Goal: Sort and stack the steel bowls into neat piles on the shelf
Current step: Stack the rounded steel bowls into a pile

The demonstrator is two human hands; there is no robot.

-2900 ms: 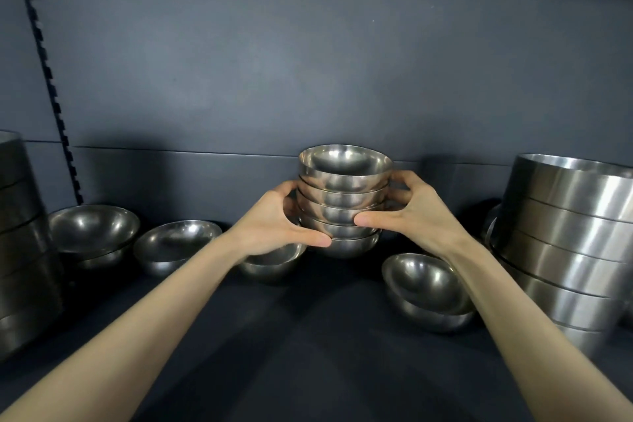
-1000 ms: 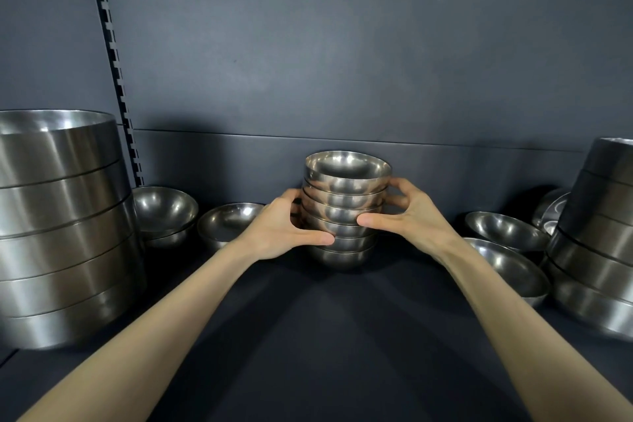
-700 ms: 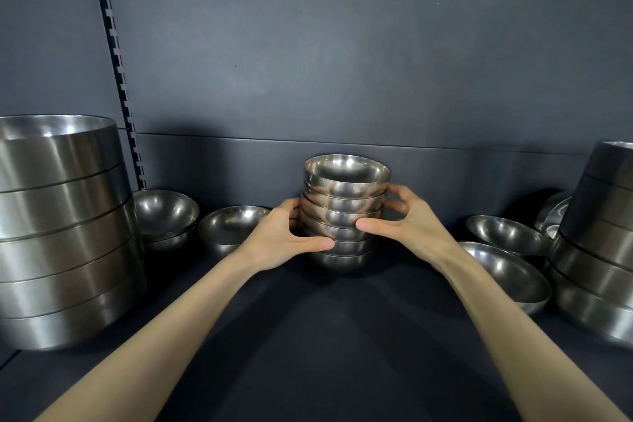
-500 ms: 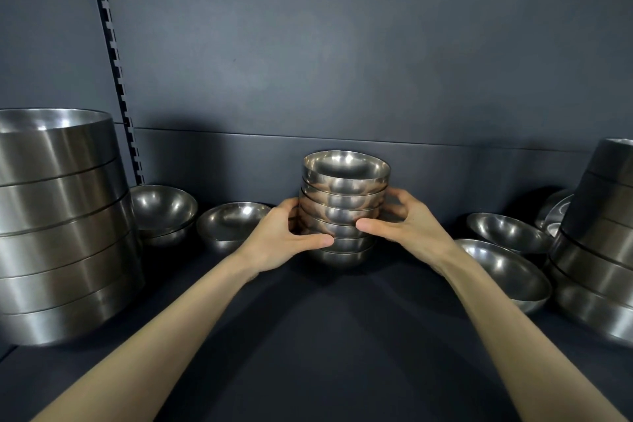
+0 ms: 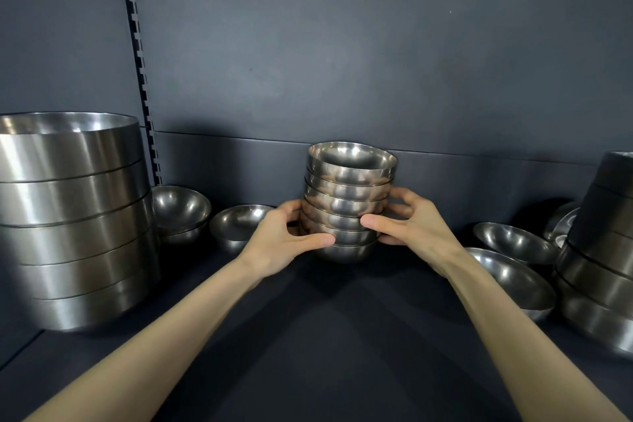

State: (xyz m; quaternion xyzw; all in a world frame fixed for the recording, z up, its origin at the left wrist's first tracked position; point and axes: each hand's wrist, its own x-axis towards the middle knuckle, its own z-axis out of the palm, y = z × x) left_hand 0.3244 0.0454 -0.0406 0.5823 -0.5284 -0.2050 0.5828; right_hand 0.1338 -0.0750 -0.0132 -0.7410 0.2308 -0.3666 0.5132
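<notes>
Dark grey shelf (image 5: 325,336) and back panel (image 5: 376,62) are filling the view, with a slotted rail (image 5: 140,62) running up on the left. A pile of small steel bowls (image 5: 347,202) is sitting at the middle rear of the shelf, close to the panel. The left hand (image 5: 281,243) and right hand (image 5: 418,229) are clasping its lower bowls from opposite sides, thumbs in front, fingers curling round behind. A tall stack of large bowls (image 5: 72,216) is standing far left, with a nested pair (image 5: 180,209) and a single bowl (image 5: 239,224) beside it. Two shallow bowls (image 5: 510,277) are lying at right, next to another large stack (image 5: 603,250).
</notes>
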